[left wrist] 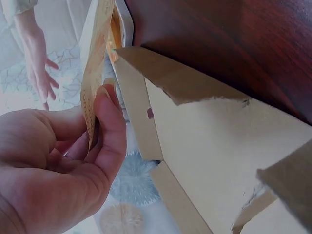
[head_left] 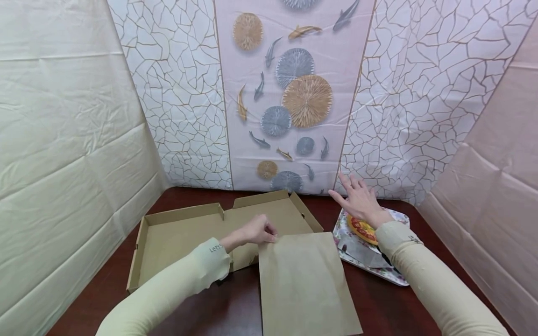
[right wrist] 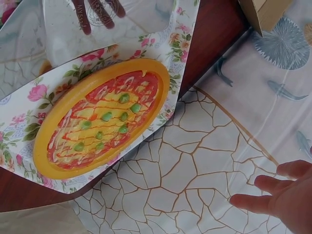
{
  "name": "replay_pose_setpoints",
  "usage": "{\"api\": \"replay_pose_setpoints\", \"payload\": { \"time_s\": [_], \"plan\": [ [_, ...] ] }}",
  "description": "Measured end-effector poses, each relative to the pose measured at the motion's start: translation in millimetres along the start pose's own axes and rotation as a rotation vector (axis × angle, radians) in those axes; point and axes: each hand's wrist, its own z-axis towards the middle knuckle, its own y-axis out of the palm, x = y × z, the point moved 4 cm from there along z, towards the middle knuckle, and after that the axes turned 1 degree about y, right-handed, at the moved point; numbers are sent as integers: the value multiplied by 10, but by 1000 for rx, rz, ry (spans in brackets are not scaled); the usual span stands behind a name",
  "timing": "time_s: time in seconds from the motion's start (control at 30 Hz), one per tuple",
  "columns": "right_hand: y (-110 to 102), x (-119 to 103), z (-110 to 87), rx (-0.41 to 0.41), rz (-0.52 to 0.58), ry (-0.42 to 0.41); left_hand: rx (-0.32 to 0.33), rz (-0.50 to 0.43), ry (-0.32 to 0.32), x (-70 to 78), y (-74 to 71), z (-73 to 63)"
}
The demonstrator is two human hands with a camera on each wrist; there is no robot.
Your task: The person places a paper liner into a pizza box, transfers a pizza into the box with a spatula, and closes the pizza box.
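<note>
My left hand (head_left: 257,229) pinches the top left corner of a flat brown paper bag (head_left: 307,284), which hangs over the front of the table. In the left wrist view, the thumb and fingers of the left hand (left wrist: 63,161) grip the edge of the paper (left wrist: 95,63). My right hand (head_left: 359,201) is held with fingers spread above a flowered tray (head_left: 397,277), holding nothing. On that tray lies a pizza (right wrist: 102,122) with a yellow crust, red and yellow topping and green bits. Beside the pizza is a shiny, flat, reflective piece (right wrist: 122,22).
An unfolded cardboard pizza box (head_left: 180,238) lies open on the dark red table (head_left: 227,303), left of and behind the paper bag. Patterned cloth (head_left: 290,154) hangs behind the table, with plain cloth walls (head_left: 63,163) at the sides.
</note>
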Motion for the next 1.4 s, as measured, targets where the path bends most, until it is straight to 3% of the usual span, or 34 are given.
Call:
{"api": "replay_pose_setpoints", "payload": {
  "time_s": [0.37, 0.57, 1.4],
  "plan": [
    [-56, -89, 99, -5, -11, -17, 47, -29, -74, -88, -221, -44],
    [-80, -105, 112, -6, -12, -14, 53, 7, -68, -96, -338, -60],
    [0, -31, 30, -16, -9, 13, 118, -41, -174, -351, -529, -82]
  ]
}}
